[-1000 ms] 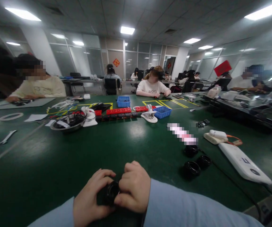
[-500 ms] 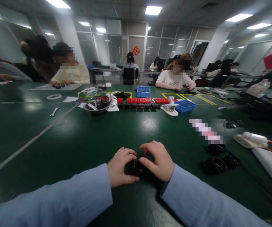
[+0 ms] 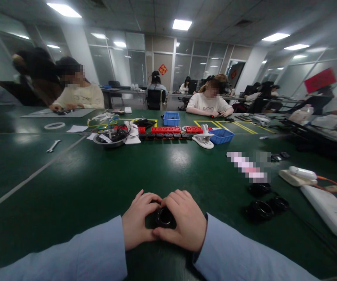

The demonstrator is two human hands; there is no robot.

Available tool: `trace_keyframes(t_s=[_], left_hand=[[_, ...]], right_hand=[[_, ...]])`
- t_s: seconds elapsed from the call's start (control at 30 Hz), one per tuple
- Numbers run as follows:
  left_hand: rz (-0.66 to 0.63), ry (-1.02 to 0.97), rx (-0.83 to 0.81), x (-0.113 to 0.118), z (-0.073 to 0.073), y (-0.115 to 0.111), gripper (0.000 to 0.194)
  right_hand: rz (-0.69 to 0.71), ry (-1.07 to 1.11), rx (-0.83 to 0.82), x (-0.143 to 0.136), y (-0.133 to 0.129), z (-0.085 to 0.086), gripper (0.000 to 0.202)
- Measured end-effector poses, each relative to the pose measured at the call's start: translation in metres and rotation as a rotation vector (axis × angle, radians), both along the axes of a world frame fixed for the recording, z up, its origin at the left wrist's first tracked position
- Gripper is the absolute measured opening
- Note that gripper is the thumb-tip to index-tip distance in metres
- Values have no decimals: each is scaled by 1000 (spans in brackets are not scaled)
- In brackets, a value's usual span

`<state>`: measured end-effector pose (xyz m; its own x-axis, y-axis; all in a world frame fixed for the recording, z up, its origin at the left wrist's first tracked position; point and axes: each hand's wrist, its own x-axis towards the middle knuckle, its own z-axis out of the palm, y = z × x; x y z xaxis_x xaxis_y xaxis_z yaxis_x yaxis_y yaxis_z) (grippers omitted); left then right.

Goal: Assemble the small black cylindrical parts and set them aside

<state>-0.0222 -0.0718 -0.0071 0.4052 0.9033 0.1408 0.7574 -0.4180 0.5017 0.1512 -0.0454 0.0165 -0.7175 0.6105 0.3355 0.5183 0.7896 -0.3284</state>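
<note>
cupping a round black part [image 3: 164, 217] from both sides, lower middle of frame. part is a short ring or cylinder, glossy rim, dark hollow centre, smooth plastic or metal look, can't tell which.

left hand [image 3: 139, 220]: fingers bent in a wide c at the part's left, thumb below it. right hand [image 3: 185, 220]: fingers curled over the part's right side, thumb reaching across below, near the left thumb. fingertips partly hidden, can't tell if either hand grips firmly. both sleeves [image 3: 77, 249] light blue cloth, soft folds.

green tabletop [image 3: 98, 171], smooth, slightly shiny, glare spot at centre. right of frame: three black rings [image 3: 262, 210] grouped, ribbed-looking, glossy; flat white device [image 3: 329, 210], rounded corners, hard shell; pixelated pink-white strip [image 3: 249, 168] above the rings.

centre, further back: row of red blocks [image 3: 165, 129], white clip stand [image 3: 204, 138], blue plastic basket [image 3: 221, 136] touching or just beside it. left of that, shiny metal bowl [image 3: 110, 142] with tangled black cables. metal wrench [image 3: 54, 146] at left, flat, open-ended. person [image 3: 210, 101] in white top, upper middle, seated across table.
</note>
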Motion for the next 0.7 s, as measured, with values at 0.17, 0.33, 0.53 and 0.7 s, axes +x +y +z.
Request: trace_keyframes(t_s=[0.17, 0.33, 0.53, 0.7], left_hand=[[44, 35, 42, -1, -10, 0, 41], [57, 48, 89, -5, -23, 2, 42], [59, 43, 113, -4, -22, 2, 39], [69, 24, 119, -4, -24, 1, 39]], right_hand=[[59, 15, 28, 0, -3, 1, 32], [151, -23, 81, -2, -8, 2, 26], [238, -2, 235, -6, -13, -7, 35], [335, -37, 290, -7, -15, -15, 48]])
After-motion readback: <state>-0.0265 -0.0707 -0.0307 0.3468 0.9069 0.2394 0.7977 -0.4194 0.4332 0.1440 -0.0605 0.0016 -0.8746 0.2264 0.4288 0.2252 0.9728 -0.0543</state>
